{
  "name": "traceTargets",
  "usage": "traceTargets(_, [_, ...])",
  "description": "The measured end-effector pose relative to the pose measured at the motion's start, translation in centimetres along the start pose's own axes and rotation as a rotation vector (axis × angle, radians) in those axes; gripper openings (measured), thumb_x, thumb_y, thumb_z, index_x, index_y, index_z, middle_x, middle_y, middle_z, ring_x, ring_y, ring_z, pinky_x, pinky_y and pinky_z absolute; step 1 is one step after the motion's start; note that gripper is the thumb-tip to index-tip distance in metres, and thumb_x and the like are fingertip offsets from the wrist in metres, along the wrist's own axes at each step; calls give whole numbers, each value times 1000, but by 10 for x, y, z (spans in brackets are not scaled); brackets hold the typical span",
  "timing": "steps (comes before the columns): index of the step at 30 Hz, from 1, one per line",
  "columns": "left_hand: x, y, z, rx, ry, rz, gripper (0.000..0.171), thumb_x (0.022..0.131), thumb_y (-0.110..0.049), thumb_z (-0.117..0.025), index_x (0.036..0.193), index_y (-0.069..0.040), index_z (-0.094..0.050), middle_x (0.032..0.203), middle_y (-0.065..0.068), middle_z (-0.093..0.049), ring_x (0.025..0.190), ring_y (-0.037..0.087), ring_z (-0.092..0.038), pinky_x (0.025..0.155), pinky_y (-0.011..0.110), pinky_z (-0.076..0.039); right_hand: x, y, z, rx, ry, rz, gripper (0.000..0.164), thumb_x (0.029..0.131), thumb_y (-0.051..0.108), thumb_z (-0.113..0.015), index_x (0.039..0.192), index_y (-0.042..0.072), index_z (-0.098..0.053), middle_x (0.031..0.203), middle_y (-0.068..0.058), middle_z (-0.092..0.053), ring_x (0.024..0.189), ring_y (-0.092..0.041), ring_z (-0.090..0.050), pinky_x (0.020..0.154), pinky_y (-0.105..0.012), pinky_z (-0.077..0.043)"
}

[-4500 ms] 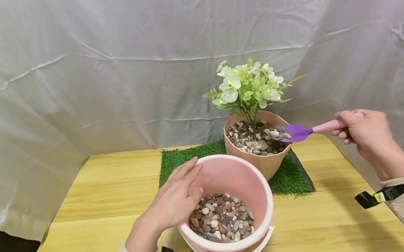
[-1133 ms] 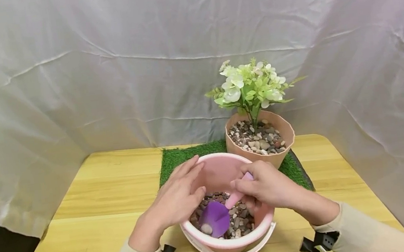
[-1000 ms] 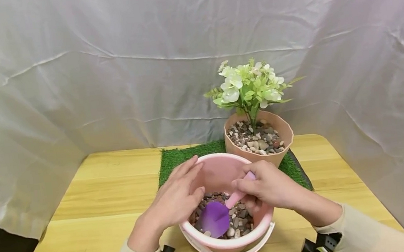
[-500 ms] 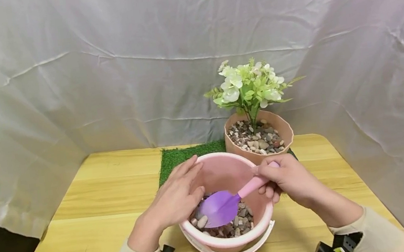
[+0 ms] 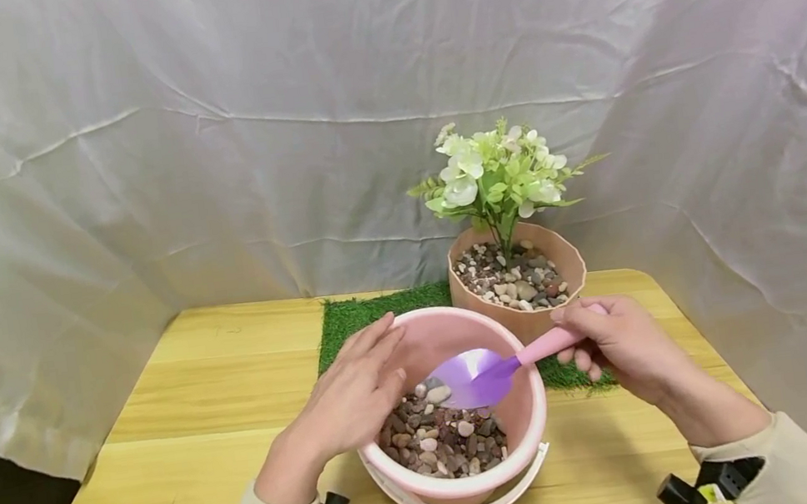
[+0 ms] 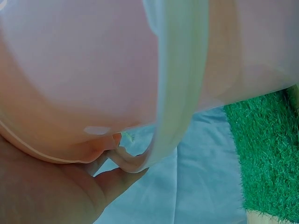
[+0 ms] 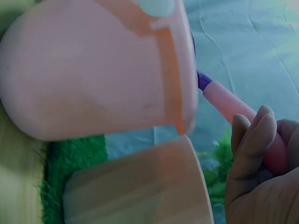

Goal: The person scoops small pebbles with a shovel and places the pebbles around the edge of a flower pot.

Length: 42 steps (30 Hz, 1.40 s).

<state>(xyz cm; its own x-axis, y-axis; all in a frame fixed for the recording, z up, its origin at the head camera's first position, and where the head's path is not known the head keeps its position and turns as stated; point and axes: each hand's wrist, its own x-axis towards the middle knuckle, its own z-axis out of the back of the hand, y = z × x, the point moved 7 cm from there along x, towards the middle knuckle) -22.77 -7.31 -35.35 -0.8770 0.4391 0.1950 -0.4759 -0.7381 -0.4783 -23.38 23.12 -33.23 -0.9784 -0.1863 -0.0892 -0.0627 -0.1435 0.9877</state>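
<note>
My right hand (image 5: 630, 342) grips the pink handle of a garden trowel (image 5: 483, 377) with a purple blade. A few pebbles (image 5: 436, 393) lie at the blade's tip, which is above the stones inside a pink bucket (image 5: 535, 404). In the right wrist view, my fingers are curled round the handle. My left hand (image 5: 352, 388) holds the bucket's left rim, thumb on the inner side; the left wrist view shows fingers by the bucket handle (image 6: 182, 70). Behind the bucket stands a peach flowerpot (image 5: 518, 322) with pebbles and a white-flowered plant (image 5: 500, 173).
Green artificial turf (image 5: 351, 317) lies under the pot, partly behind the bucket. All stand on a light wooden table (image 5: 208, 444). Grey cloth (image 5: 288, 174) hangs at the back and sides. The white bucket handle hangs down at the front.
The trowel has gone from over the pot down into the bucket's stones, then risen up and right with pebbles at its tip. The left hand has stayed on the rim.
</note>
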Motion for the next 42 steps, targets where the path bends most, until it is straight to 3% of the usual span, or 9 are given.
traceTargets(9, [1, -1, -1, 6, -22, -33, 58, 108, -28, -51, 161, -6, -44, 174, 11, -28, 160, 36, -26, 131, 57, -24, 0, 16, 45, 177, -65, 15, 27, 108, 18, -61, 93, 10, -83, 70, -5, -77, 47, -5, -58, 42, -18, -49])
traceTargets(13, [1, -1, -1, 2, -23, -27, 58, 107, -27, -51, 161, -7, -44, 174, 10, -28, 160, 36, -26, 131, 57, -24, 7, 20, 75, 273, -116, 6, 26, 107, 17, -63, 93, 7, -82, 69, -7, -76, 48, -7, -58, 42, -19, -48])
traceTargets(16, [1, 0, -2, -3, -13, -15, 57, 107, -28, -51, 161, -8, -44, 175, 8, -27, 161, 35, -25, 131, 56, -24, 10, 25, 102, 286, -189, 8, 26, 106, 17, -65, 89, 7, -82, 66, -8, -75, 49, -8, -59, 42, -19, -49])
traceTargets(20, [1, 0, -2, -4, -9, -11, 58, 107, -28, -52, 161, -8, -44, 175, 8, -27, 161, 34, -26, 131, 56, -24, 8, 35, 136, 163, -343, 37, 27, 104, 18, -68, 82, 9, -81, 64, -7, -74, 49, -9, -61, 42, -19, -50])
traceTargets(23, [1, 0, -1, -3, -11, -13, 59, 106, -29, -52, 161, -8, -44, 175, 8, -27, 161, 35, -26, 131, 56, -24, 5, 44, 150, -120, -471, 58, 30, 103, 26, -68, 78, 12, -78, 62, -1, -74, 51, -9, -64, 46, -22, -55])
traceTargets(27, [2, 0, -1, 1, -9, -15, 59, 106, -29, -53, 161, -9, -44, 175, 8, -27, 161, 35, -26, 131, 56, -23, 1, 52, 152, -449, -598, 67, 33, 102, 34, -66, 81, 10, -76, 61, 7, -73, 53, -9, -69, 52, -25, -60])
traceTargets(35, [2, -1, -1, 7, -18, -34, 59, 105, -28, -53, 160, -8, -46, 174, 10, -28, 160, 36, -27, 131, 57, -25, -6, 51, 148, -483, -671, 81, 36, 102, 35, -64, 99, 0, -71, 60, 10, -72, 49, -8, -68, 50, -22, -60])
traceTargets(42, [1, -1, -1, 6, -19, -36, 58, 105, -27, -53, 160, -8, -46, 174, 10, -28, 160, 37, -27, 130, 57, -25, -13, 53, 139, -399, -673, 111, 31, 101, 33, -66, 90, 6, -74, 60, 6, -73, 49, -10, -67, 49, -23, -60])
